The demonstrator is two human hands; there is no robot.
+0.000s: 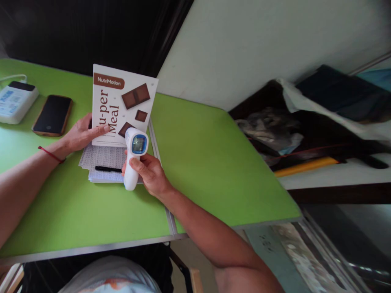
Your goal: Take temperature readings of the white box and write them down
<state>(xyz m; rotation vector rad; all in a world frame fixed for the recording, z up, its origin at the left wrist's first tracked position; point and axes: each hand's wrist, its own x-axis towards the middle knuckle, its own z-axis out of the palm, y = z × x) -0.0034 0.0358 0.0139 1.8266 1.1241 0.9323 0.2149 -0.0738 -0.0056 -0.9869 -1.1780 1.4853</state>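
My left hand (87, 131) grips the lower left side of a white NutriMotion box (105, 110), its thumb lying across the front. The box is raised upright, with brown chocolate pictures on its face. In my right hand (152, 173) is a white infrared thermometer (132, 177), its blue-rimmed screen turned towards me. The thermometer's head overlaps the box's lower right corner. Beneath them lie stacked sheets of paper (100, 156) covered in writing, with a black pen (107, 169) on top. The pen's right end is hidden behind the thermometer and my fingers.
A phone (52, 115) and a white device with a cable (16, 101) lie on the left of the green table (207, 162). A metal seam crosses the table. A dark panel stands behind it, and a cluttered shelf (305, 175) is at right.
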